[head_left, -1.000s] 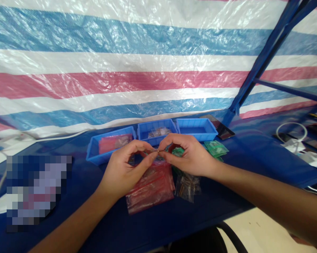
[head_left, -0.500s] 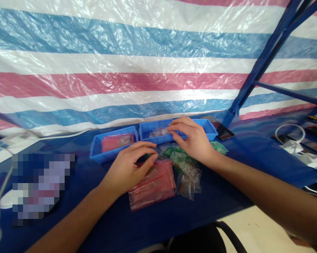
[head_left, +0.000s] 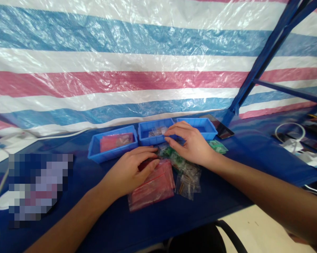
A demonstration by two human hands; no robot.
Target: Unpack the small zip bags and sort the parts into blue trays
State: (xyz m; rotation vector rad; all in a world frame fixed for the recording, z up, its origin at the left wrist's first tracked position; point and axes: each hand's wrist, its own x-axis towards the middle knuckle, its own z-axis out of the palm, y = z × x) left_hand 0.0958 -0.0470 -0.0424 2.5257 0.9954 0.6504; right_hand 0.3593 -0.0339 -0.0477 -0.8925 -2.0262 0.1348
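Clock centred on the red bags (head_left: 153, 191), flat on the blue counter (head_left: 113, 225), and here's the left hand (head_left: 132, 169) at about eleven, arched over their far-left corner, a modest gap between thumb and fingers. Up at one, the right hand (head_left: 191, 144), thumb and fingers narrowed beside the middle blue bin (head_left: 150, 141); can't tell if anything's pinched. That bin, at twelve, carries clear packets (head_left: 157, 131); clear bags (head_left: 189, 182) lie at three.
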